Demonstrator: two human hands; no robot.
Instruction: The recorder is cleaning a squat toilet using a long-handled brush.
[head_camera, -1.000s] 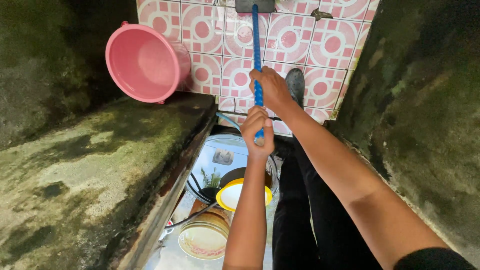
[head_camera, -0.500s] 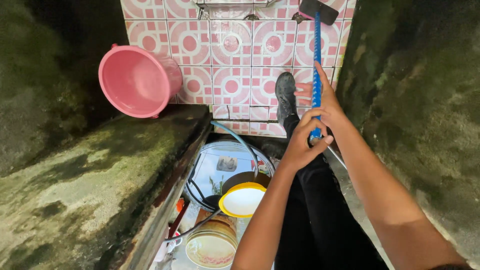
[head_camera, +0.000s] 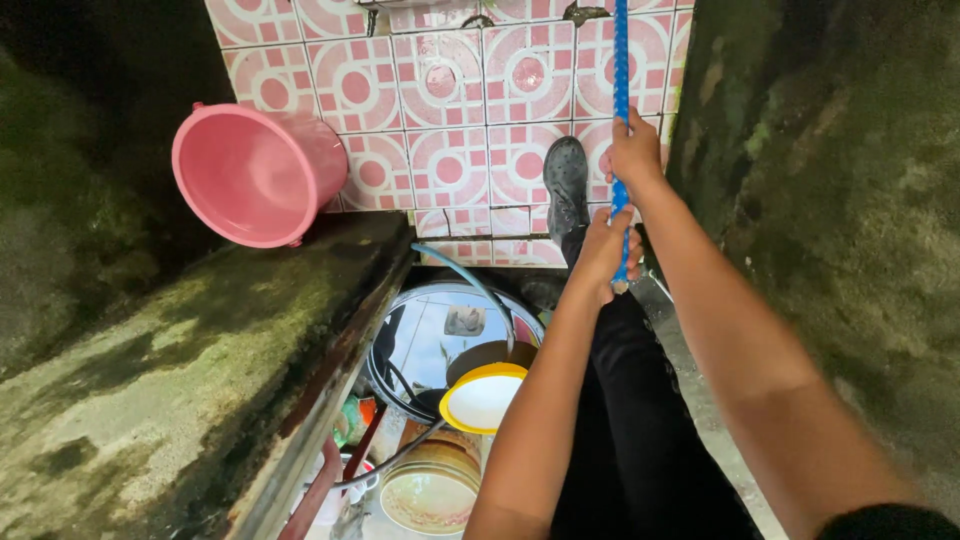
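Both my hands grip a blue ridged broom handle (head_camera: 621, 70) that runs up out of the top of the view. My right hand (head_camera: 632, 152) holds it higher up. My left hand (head_camera: 605, 250) is closed around its lower end. The handle stands over a floor of pink and white patterned tiles (head_camera: 450, 110), close to a mossy wall (head_camera: 830, 190) on the right. The head of the tool is out of view. My black shoe (head_camera: 566, 185) rests on the tiles just left of my hands.
A pink bucket (head_camera: 255, 172) lies tipped on its side at the left. A mossy concrete ledge (head_camera: 180, 350) fills the lower left. Below it sit a metal basin of water (head_camera: 430, 345), a yellow-rimmed bowl (head_camera: 482, 397), a stack of plates (head_camera: 425, 490) and a hose (head_camera: 475, 280).
The handle has moved further up and away, its head leaving the view. My right hand has closed on it higher up. The view shifted so the bucket sits further left.
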